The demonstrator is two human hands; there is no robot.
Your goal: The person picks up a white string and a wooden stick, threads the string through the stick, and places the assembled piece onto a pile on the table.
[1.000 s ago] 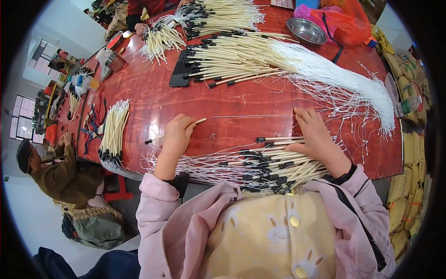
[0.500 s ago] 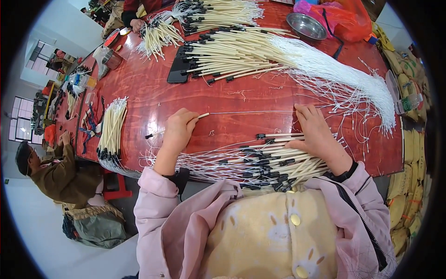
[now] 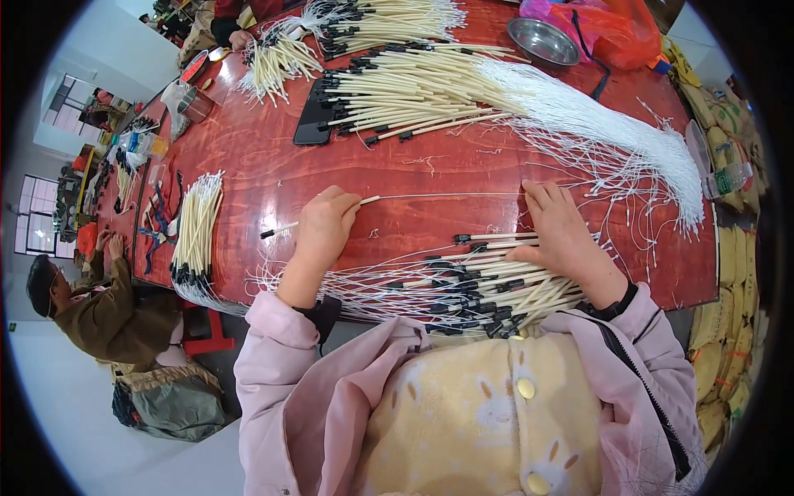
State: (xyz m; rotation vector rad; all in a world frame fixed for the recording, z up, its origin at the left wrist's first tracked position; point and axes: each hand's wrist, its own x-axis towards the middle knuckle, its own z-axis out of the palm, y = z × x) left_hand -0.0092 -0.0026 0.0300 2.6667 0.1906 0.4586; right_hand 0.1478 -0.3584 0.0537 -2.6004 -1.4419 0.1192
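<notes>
My left hand (image 3: 325, 223) is closed around a thin cream stick (image 3: 370, 199) with a black end piece (image 3: 266, 234) showing past its outer side. A white string (image 3: 451, 195) runs taut from the stick's right end to the fingertips of my right hand (image 3: 562, 227). Those fingers hold the string near the table top, with the thumb spread apart toward me. Below my right hand lies a heap of similar cream sticks (image 3: 538, 285) with black ends. Their white strings (image 3: 364, 293) trail left, passing beneath my left wrist.
Across the red table (image 3: 273, 157) lies a large bundle of sticks (image 3: 413, 87) with long white strings (image 3: 612, 132). A phone (image 3: 314, 116) sits beside it. A smaller bundle (image 3: 198, 219) is at left. Farther off are a metal bowl (image 3: 543, 41) and red bag (image 3: 616, 33). Another person (image 3: 116, 310) sits left.
The stick in my left hand has shifted slightly right and away from me. My right hand stays nearly in place at the string's other end.
</notes>
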